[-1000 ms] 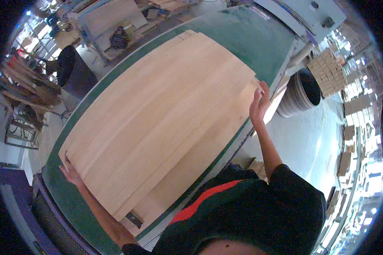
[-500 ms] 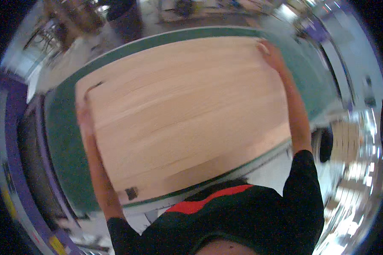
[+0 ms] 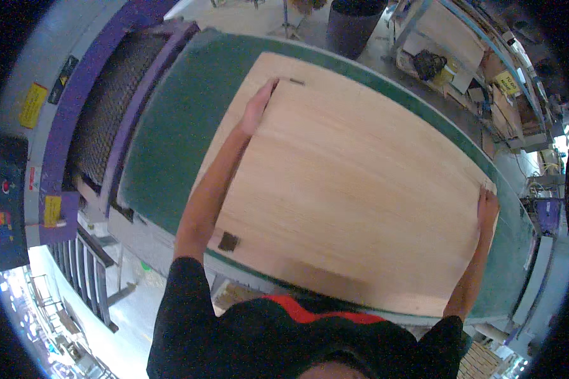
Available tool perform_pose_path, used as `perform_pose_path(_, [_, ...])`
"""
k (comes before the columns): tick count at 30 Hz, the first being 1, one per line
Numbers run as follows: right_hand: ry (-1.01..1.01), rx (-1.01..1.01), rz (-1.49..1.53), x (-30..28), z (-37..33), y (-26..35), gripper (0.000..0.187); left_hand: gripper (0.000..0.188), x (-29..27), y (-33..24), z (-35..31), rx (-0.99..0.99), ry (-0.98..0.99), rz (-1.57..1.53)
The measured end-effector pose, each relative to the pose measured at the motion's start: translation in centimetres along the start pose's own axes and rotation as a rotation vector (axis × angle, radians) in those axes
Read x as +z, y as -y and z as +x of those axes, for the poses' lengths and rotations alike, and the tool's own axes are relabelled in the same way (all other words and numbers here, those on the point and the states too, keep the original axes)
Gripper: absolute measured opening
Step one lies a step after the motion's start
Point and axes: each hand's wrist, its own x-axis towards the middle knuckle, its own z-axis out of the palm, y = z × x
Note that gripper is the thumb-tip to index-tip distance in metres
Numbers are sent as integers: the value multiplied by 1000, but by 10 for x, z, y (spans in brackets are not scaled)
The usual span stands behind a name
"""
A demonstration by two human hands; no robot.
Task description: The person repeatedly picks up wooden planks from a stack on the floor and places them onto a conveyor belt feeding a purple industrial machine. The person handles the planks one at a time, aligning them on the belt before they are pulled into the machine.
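Two hands held the large pale rectangular wooden veneer sheet (image 3: 354, 189) on the green conveyor belt (image 3: 171, 145). Left hand (image 3: 259, 107) and right hand (image 3: 487, 205) pinched opposite edges, fingers pressed together. I judged it could buckle or slip beyond the fingertips.

Wood sheet (image 3: 354, 189) covers green table (image 3: 171, 126); bare strip left, purple machine (image 3: 101, 107) beyond.

Setting: woodworking workshop or factory floor; large green conveyor belt (image 3: 171, 132) carrying a pale wood veneer sheet (image 3: 354, 183); purple machine housing (image 3: 101, 95) left of the belt; control panel (image 3: 0, 215) further left; cluttered shelving (image 3: 480, 69) beyond the belt; concrete floor.
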Motion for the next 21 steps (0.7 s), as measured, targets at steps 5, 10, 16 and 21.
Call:
perform_pose_path(5, [-97,-23,30,2,-16,23,48,48,-22,12,-5,135,149,34])
perform_pose_path(10, [-35,87,99,-14,-20,14,47,57,8,-26,-17,10,134,295])
perform_pose_path(16, [-361,-265,123,-49,-55,23,56,72,-16,-67,-5,479,-185,998])
perform_pose_path(21, [1,-38,-112,-14,-84,52,61,90,40,-9,-37,500,235,1638])
